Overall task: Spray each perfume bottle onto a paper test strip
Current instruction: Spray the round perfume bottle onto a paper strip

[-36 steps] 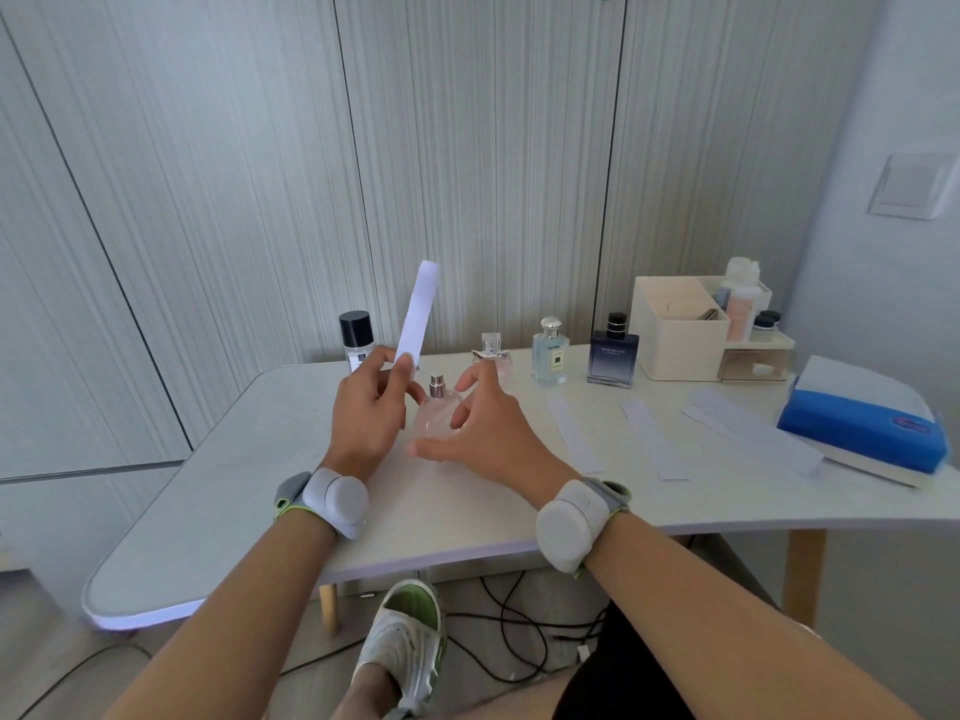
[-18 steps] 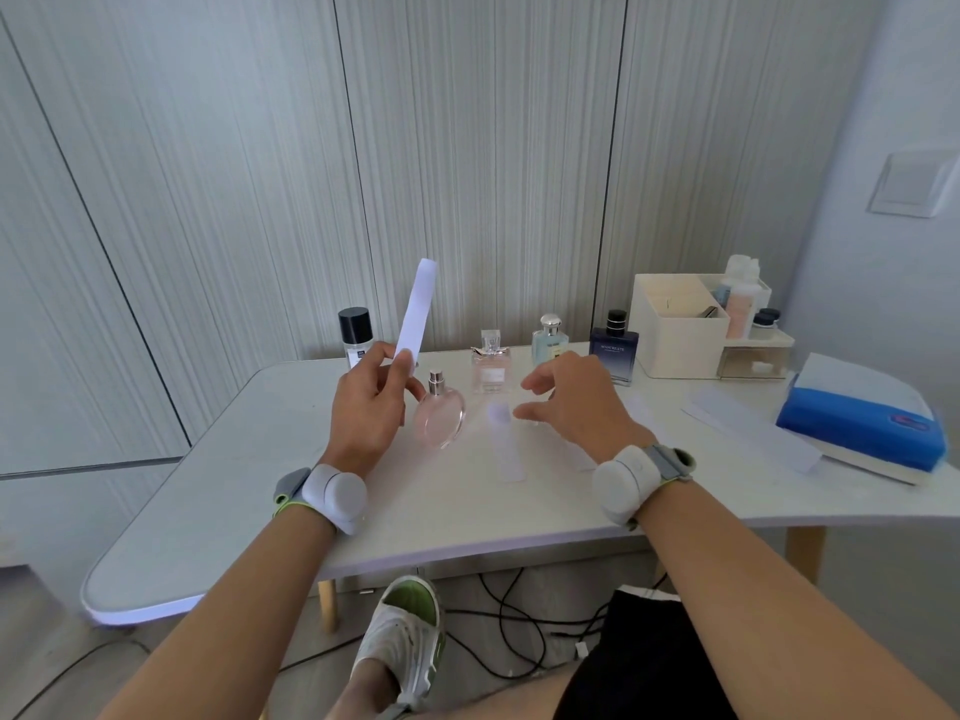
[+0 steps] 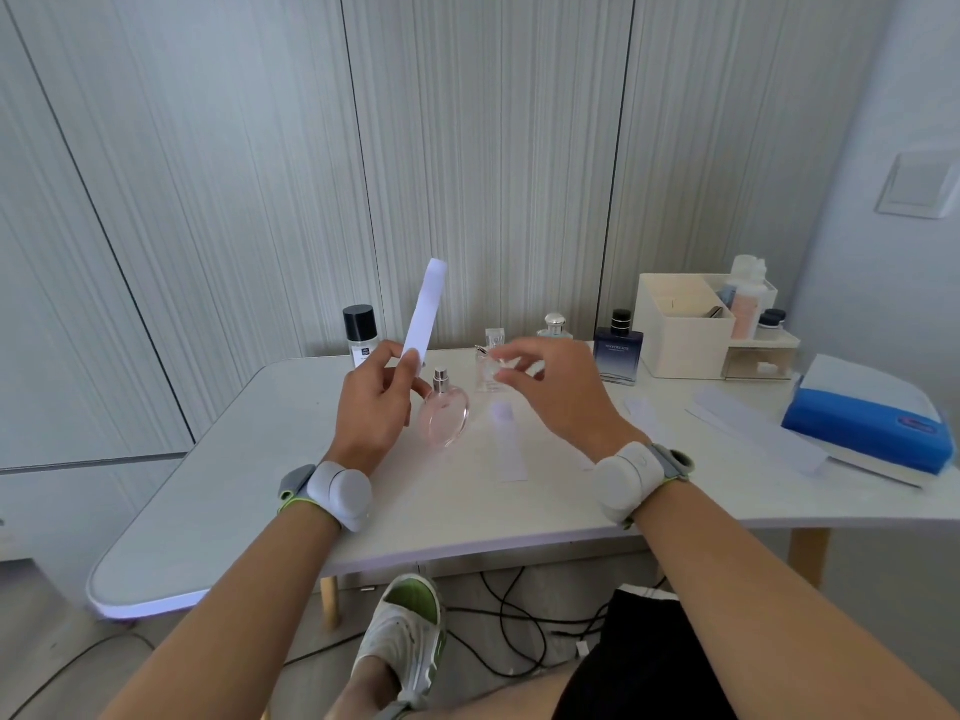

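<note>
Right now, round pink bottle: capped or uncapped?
Uncapped. The round pink bottle stands on the table with its bare silver sprayer showing on top, no cap over it.

I can read one marking only: white capital lettering on the front of the dark blue bottle at the back of the bench, which appears to read "WAVECREATE", though the letters are small and I cannot confirm every character. The black-capped white bottle carries a small dark label mark that I cannot resolve. The blue box at the right bears a small oval logo, also unreadable.
</note>
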Demonstrator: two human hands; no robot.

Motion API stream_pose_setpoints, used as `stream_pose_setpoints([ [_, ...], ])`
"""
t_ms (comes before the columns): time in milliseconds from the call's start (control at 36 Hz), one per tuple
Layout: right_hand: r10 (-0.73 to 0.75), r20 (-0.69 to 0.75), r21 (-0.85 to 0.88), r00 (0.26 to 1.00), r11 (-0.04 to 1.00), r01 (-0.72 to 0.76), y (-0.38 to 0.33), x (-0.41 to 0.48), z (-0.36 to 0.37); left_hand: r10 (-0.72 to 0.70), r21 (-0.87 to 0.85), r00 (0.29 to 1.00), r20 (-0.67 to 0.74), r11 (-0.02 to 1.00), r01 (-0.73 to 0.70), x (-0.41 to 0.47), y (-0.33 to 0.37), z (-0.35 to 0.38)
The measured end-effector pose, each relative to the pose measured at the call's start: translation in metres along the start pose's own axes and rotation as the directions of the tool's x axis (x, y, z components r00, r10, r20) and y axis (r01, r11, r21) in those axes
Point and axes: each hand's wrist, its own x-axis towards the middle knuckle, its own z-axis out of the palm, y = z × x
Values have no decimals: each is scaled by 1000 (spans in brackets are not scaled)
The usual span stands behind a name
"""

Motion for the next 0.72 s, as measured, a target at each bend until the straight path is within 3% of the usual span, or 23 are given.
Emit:
stream_pose_setpoints([
  [83,-94,-31,93,995,991,96,-14,0,3,-8,-4,1000,5,1000,8,0,1,0],
  [194,-157,-45,94,987,983,160,-24,0,10,-13,-4,1000,16,1000,14,-1,2,-1],
  [722,-229,38,76,973,971,226,-37,4,28,-15,-14,1000,25,1000,15,-4,9,-3],
])
